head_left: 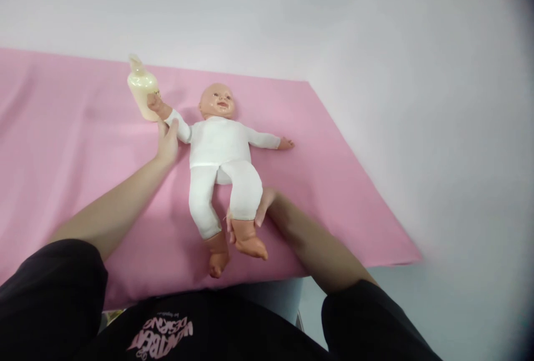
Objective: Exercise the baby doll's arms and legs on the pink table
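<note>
A baby doll (220, 141) in a white top and white trousers lies on its back, head away from me. My left hand (167, 139) is closed around the doll's forearm on the left side, with the thumb near its wrist. My right hand (263, 206) reaches under the doll's lower leg on the right side. Its fingers wrap round that leg just above the bare foot, partly hidden behind it. The doll's other arm stretches out over the cloth. A cream pump bottle (141, 91) stands just behind the doll's raised hand.
A pink cloth (317, 183) covers the table, with its right edge running diagonally toward me. Behind the table and to its right is a plain white wall (375, 44). My body is at the table's near edge.
</note>
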